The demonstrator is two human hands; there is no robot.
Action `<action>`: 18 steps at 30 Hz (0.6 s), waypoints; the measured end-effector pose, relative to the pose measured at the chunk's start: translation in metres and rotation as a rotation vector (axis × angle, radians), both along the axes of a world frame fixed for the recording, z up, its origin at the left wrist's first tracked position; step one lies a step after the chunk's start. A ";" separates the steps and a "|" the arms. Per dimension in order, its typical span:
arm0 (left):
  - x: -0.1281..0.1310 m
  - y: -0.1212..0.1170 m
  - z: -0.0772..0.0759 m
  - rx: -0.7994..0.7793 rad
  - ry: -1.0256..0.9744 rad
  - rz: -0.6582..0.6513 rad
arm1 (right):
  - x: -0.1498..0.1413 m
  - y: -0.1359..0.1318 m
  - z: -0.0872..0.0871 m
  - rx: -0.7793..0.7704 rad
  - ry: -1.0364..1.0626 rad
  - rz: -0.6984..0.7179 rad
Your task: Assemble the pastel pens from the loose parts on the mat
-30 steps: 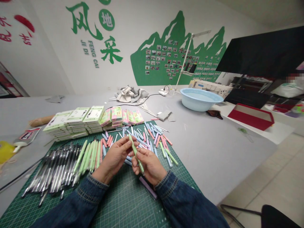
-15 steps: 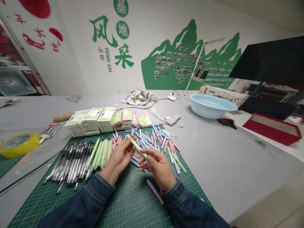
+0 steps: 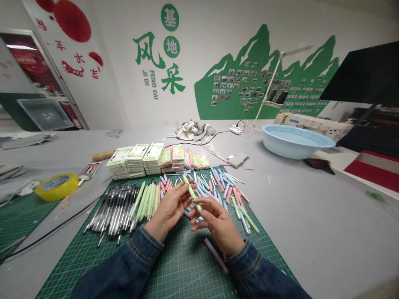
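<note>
Over the green gridded cutting mat (image 3: 183, 270), your left hand (image 3: 168, 212) and right hand (image 3: 218, 224) meet around a slim pale green plastic pen (image 3: 191, 192), which slants in the air above the mat without resting on it. Your left fingers curl in on its upper barrel, and your right thumb and forefinger pinch its lower end, so both hands are closed on it. That two-point hold looks sound: steady the barrel with the left and let the right do any fine turning, keeping the pen clear of the pile beneath it.

Just beyond your hands lie loose pastel pens in blue, pink and green (image 3: 226, 187), and a slim purple pen barrel (image 3: 216, 255) lies apart on the mat near your right wrist. To the left, a row of pale green pens (image 3: 146, 206) sits beside a heap of clear pens with black ink (image 3: 112, 214). Stacked white-and-green card packets (image 3: 135, 161) and pink-and-green packets (image 3: 182, 157) stand past the mat's far edge on the grey table (image 3: 311, 216), and a wide pale blue plastic basin (image 3: 294, 142) stands further off to the right.
</note>
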State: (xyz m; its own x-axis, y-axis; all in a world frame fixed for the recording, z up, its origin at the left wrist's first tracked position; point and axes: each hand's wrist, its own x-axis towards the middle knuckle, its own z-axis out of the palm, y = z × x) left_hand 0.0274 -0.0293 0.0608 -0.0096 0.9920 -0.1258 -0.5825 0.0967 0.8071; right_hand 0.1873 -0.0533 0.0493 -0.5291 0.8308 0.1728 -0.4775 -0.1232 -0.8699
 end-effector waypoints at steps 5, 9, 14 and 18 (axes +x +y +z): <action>-0.042 -0.004 0.023 0.034 0.462 0.061 | -0.001 -0.001 0.005 -0.053 -0.049 -0.031; -0.100 -0.001 0.030 -0.067 1.334 0.104 | 0.002 0.011 -0.009 -0.177 -0.138 -0.323; -0.139 0.008 0.018 -0.206 2.058 0.068 | 0.007 0.020 -0.017 -0.191 -0.124 -0.437; -0.144 0.009 0.005 -0.209 2.087 0.094 | 0.008 0.020 -0.014 -0.187 -0.101 -0.450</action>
